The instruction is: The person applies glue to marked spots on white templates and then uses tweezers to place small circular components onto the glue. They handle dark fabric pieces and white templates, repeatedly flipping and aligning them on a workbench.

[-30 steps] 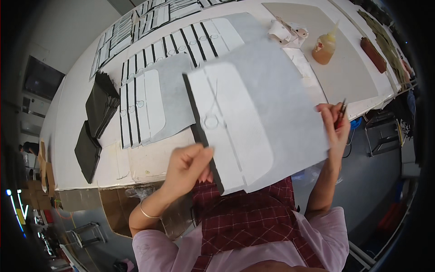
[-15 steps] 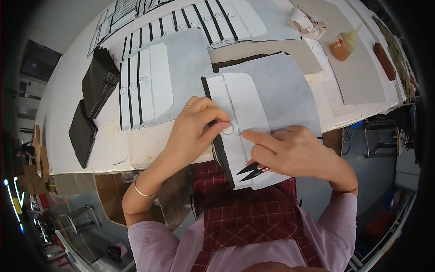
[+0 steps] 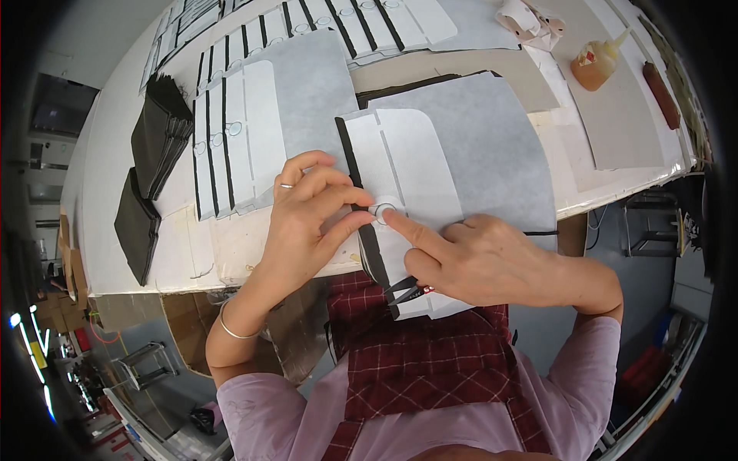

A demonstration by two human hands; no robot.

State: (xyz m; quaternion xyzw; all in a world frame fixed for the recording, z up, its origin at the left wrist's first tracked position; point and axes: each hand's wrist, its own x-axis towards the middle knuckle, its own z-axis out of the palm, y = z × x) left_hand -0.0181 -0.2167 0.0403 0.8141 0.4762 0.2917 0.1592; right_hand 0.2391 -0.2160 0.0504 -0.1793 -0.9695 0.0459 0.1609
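Panel [image 3: 446, 169] at frame centre appears unfinished, its ring [image 3: 382, 208] under the extended index finger of your right hand [image 3: 492, 257], thread snips [image 3: 413, 293] in its curled fingers, your left hand [image 3: 307, 207] nearly pinched alongside, grip indeterminate, while ringed panels [image 3: 261, 107] lie upper left, apparently complete.

Nozzle-tipped amber bottle [image 3: 590, 71] on a grey board [image 3: 626, 127], a reddish-brown bar [image 3: 661, 94] to its right.

The right grip [image 3: 477, 257] covers the handles of the dark snips [image 3: 411, 293], and its index fingertip hides part of the small ring [image 3: 379, 209] on the white panel [image 3: 419, 150]; whether the left grip [image 3: 311, 203] pinches it cannot be told. The view's top edge crops the farthest panels [image 3: 188, 21], and clutter [image 3: 81, 365] at lower left is too small to identify.
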